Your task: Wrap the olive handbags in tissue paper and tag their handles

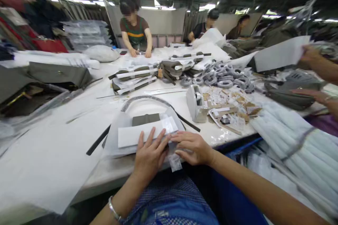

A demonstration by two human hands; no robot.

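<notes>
My left hand (151, 153) lies with its fingers spread on a white padding strip (129, 138). My right hand (195, 147) is closed at the strip's right end, its fingertips together; what they pinch, if anything, I cannot make out. A small clear plastic piece (175, 163) hangs at the table edge below the hands. Under the strip lies an olive-grey piece (146, 119) on a translucent white sheet (113, 147). Behind it curves a strap (145, 97) in clear wrapping, its dark bare ends splayed to both sides.
A tape dispenser (194, 103) stands beside paper scraps (227, 103). Wrapped coils (224, 77) and strap bundles (142, 74) are heaped beyond. Olive bags (58, 75) lie at left. A co-worker (136, 30) works opposite; another person's hands (317, 58) hold a sheet at right.
</notes>
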